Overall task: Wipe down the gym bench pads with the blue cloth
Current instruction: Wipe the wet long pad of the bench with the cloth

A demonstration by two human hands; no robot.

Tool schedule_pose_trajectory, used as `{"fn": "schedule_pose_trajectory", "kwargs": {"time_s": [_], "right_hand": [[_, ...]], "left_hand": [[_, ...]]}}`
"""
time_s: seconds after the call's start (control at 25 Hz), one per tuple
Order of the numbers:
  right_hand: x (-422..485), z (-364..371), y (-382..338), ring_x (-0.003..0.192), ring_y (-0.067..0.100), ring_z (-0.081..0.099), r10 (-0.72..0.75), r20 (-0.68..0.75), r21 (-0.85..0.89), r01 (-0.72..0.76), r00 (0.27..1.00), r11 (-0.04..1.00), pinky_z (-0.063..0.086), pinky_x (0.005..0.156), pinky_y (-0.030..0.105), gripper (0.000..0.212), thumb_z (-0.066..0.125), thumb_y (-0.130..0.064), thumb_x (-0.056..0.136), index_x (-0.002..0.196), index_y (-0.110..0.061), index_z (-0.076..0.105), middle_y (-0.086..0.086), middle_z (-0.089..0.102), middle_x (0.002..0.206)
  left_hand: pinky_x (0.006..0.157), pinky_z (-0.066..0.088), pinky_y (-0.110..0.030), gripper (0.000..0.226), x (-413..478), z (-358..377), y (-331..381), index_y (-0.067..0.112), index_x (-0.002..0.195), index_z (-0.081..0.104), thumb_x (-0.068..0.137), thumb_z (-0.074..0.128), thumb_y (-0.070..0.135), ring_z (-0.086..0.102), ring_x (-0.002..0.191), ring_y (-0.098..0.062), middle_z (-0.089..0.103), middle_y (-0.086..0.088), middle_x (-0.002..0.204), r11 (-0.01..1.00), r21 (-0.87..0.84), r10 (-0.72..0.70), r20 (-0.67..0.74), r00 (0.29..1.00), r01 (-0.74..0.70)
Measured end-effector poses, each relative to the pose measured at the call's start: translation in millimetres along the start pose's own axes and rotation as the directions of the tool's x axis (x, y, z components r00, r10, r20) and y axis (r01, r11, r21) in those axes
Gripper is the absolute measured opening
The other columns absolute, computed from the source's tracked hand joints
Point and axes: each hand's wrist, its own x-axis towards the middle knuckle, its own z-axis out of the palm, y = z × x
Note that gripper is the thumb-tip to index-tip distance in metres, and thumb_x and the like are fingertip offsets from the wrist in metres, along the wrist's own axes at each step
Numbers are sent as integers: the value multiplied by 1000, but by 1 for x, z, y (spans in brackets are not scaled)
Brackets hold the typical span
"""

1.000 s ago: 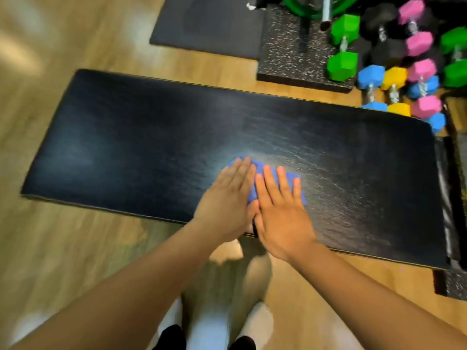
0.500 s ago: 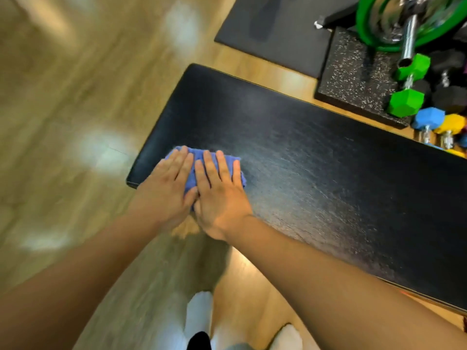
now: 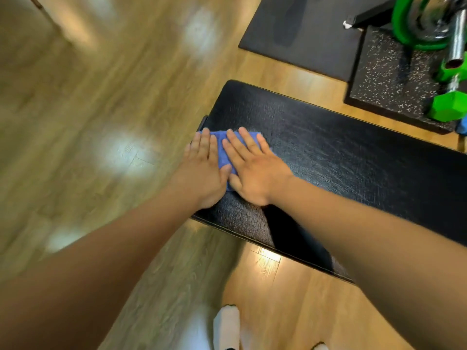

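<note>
A long black bench pad [image 3: 341,157] runs from the centre to the right of the head view. The blue cloth [image 3: 223,147] lies flat at the pad's left end, mostly covered by my hands. My left hand [image 3: 202,170] presses on the cloth with straight fingers, right at the pad's left edge. Beside it, my right hand [image 3: 255,168] also lies flat on the cloth, fingers spread. The two thumbs touch over the cloth.
Wooden floor surrounds the bench. Behind it lie a dark mat [image 3: 300,34] and a speckled rubber slab [image 3: 389,77] with a green dumbbell [image 3: 448,107] and a green weight plate on a steel bar [image 3: 457,39]. My white-socked feet [image 3: 226,324] stand below.
Both hands slid the cloth leftward along the pad, from its middle to its left end. My view followed, so the coloured dumbbells have mostly left the frame.
</note>
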Motion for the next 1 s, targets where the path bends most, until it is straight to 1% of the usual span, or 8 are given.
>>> {"fn": "schedule_pose_trajectory", "kwargs": {"time_s": [0.24, 0.44, 0.6, 0.72, 0.8, 0.84, 0.92, 1.0], "right_hand": [[21, -11, 41, 145, 18, -18, -87, -3, -21, 87, 996, 996, -9, 119, 41, 71, 19, -48, 95, 151, -15, -7, 2, -16, 159], [54, -31, 76, 146, 20, -14, 112, 10, 68, -113, 994, 991, -6, 119, 43, 66, 24, -40, 98, 152, -13, -4, 5, -13, 160], [48, -23, 60, 147, 25, -13, 205, 0, 164, -202, 979, 966, -8, 117, 48, 65, 29, -30, 97, 152, -11, -1, 8, -11, 160], [1, 0, 24, 148, 28, -1, 139, -96, 194, -118, 986, 974, -1, 118, 51, 65, 33, -26, 92, 151, -8, 13, 10, 5, 160], [-40, 16, -3, 146, 31, 13, 55, -137, 190, -28, 989, 981, 12, 117, 53, 65, 28, -26, 85, 147, -6, 28, 11, 22, 157], [-60, 24, -17, 145, 31, 19, -9, -131, 166, 31, 991, 986, 17, 116, 54, 66, 28, -27, 83, 145, -6, 33, 11, 28, 155], [-92, 38, -38, 142, 32, 26, -146, -83, 114, 155, 986, 981, 21, 115, 53, 65, 33, -27, 82, 143, -6, 38, 11, 33, 153], [-102, 43, -37, 142, 28, 27, -217, -85, 104, 225, 973, 969, 21, 116, 51, 63, 38, -25, 82, 143, -9, 38, 9, 34, 153]], "left_hand": [[120, -4, -44, 77, 47, -20, 12, -1, 146, -16, 98, 22, 46, -23, 143, -33, -26, -20, 154, 998, 42, -51, 118, 992, 46], [120, -4, -43, 73, 120, -51, 34, -1, 147, -13, 98, 22, 42, -18, 145, -34, -21, -20, 156, 984, 175, -8, 115, 993, -12], [119, 0, -45, 65, 107, -49, 40, 0, 148, -6, 100, 23, 32, -12, 146, -33, -13, -19, 158, 992, 118, 39, 76, 996, -48], [119, 9, -46, 62, 38, -29, 30, -8, 147, 8, 99, 28, 27, 1, 146, -39, 2, -29, 156, 988, 38, 152, 30, 988, -153], [110, 33, -53, 62, -24, -8, 26, -16, 135, 35, 91, 34, 27, 33, 134, -49, 36, -38, 141, 968, 102, 235, -27, 972, -231], [104, 40, -53, 63, -54, 0, 23, -15, 129, 46, 86, 34, 29, 44, 128, -48, 48, -36, 133, 959, 143, 250, -11, 968, -246], [105, 36, -49, 62, -97, 10, 14, -12, 122, 55, 82, 34, 31, 48, 124, -44, 56, -30, 128, 943, 200, 251, 96, 963, -266], [108, 33, -44, 63, -110, 10, 12, -10, 123, 55, 85, 27, 31, 45, 128, -42, 52, -29, 133, 945, 188, 253, 98, 962, -268]]}}
